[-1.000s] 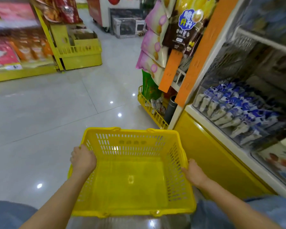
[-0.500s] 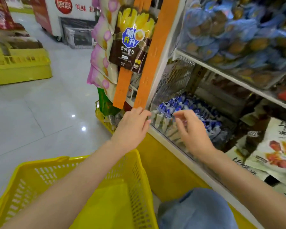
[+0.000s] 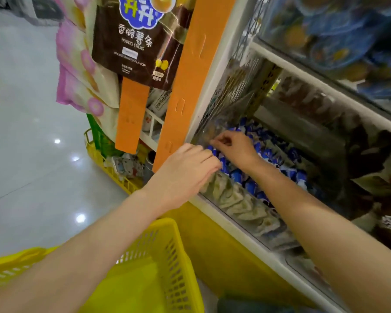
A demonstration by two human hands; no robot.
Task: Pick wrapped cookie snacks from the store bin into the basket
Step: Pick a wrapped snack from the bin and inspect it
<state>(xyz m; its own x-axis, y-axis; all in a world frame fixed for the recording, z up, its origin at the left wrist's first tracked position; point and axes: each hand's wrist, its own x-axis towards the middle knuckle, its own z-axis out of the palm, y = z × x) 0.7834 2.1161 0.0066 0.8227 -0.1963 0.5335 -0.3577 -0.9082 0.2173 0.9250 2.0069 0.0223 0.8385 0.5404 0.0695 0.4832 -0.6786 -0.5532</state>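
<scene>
Several blue-and-white wrapped cookie snacks (image 3: 287, 171) fill a clear-fronted store bin (image 3: 265, 243) on the lower shelf. My right hand (image 3: 237, 150) is deep in the bin's left end, fingers curled and pinching a blue wrapper in the pile. My left hand (image 3: 185, 170) reaches over the bin's front edge beside it, fingers fairly straight and resting on the snacks; its fingertips are partly hidden. The yellow plastic basket (image 3: 167, 251) sits low at the bottom left under my left forearm, with nothing visible inside.
An orange shelf post (image 3: 190, 71) and hanging snack bags (image 3: 133, 41) stand just left of the bin. Above is a white shelf (image 3: 325, 86) with blue-wrapped goods. A low yellow wire rack (image 3: 120, 175) edges the tiled floor. Dark packets fill the bin's right neighbour.
Both hands left the basket rim, rose to the shelf and have gone into the cookie bin. The view has swung right and closer to the shelf.
</scene>
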